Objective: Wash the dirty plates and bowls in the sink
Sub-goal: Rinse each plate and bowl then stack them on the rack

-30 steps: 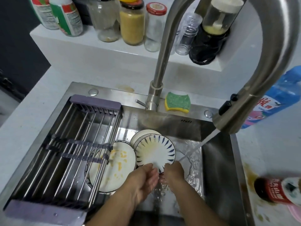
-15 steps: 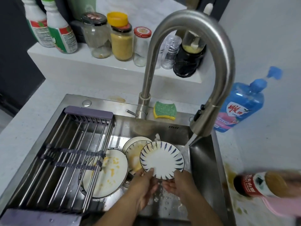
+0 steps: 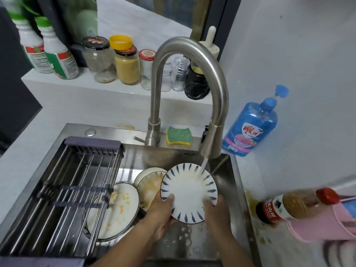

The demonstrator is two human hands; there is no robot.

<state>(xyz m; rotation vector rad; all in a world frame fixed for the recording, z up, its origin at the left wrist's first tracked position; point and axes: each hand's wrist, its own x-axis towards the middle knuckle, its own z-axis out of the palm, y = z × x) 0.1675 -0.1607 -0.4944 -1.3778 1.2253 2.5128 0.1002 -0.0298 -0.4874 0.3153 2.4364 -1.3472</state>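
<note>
Head view: left hand [image 3: 161, 211] and right hand [image 3: 217, 212] each grip the near rim of the blue-striped plate [image 3: 189, 191], thumbs on its face. Plate is tilted over the sink [image 3: 107, 130] right half, under the faucet [image 3: 185, 42] stream. Food-smeared plate [image 3: 119, 209] and bowl [image 3: 149, 187] lie mid-sink. Green sponge [image 3: 179, 135] sits on the sink's back ledge.

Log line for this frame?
phase: rinse | left hand + right hand: grip blue-striped plate | faucet: running onto plate | dirty plate: in sink
</note>
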